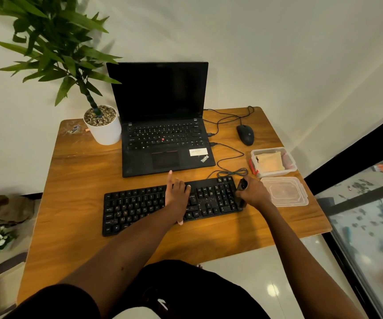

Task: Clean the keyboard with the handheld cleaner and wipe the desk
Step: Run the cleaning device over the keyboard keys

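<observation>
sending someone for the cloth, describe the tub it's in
On the wooden desk, look right of the open laptop, in front of the black mouse. Of two clear plastic pieces there, the tub is the farther, deeper one holding a beige cloth; the nearer piece is shallow and empty.

cleaner (242,185): seems mostly hidden inside right hand (253,192) | plant (54,42): top cropped
</observation>
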Action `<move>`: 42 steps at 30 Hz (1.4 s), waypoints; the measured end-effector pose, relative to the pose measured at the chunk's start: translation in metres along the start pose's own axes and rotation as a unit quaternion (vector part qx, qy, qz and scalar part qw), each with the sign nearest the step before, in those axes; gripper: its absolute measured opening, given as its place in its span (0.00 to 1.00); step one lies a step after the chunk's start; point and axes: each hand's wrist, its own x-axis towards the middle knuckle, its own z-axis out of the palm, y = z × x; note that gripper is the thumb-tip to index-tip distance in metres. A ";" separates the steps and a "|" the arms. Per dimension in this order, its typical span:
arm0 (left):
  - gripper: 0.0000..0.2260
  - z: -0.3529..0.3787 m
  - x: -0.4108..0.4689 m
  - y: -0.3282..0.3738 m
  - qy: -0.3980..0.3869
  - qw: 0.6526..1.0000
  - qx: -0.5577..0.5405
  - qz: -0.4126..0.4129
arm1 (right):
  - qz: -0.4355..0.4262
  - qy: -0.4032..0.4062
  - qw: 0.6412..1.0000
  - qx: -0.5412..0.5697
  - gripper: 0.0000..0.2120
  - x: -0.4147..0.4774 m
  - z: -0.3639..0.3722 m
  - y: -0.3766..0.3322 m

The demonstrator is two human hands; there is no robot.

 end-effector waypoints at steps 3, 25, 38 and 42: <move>0.56 0.000 0.000 0.000 0.004 1.000 0.002 0.001 | -0.018 0.057 0.997 0.044 0.10 -0.005 0.003 0.001; 0.55 0.000 0.001 -0.001 0.006 1.000 0.010 0.006 | 0.040 0.033 0.995 0.080 0.12 -0.016 0.007 0.006; 0.56 0.001 0.002 -0.001 0.011 1.000 0.021 0.011 | 0.028 -0.009 0.999 0.014 0.12 0.002 -0.011 -0.009; 0.56 0.001 0.002 -0.001 0.010 1.000 0.019 0.009 | -0.039 0.066 0.996 0.036 0.10 0.013 -0.008 -0.037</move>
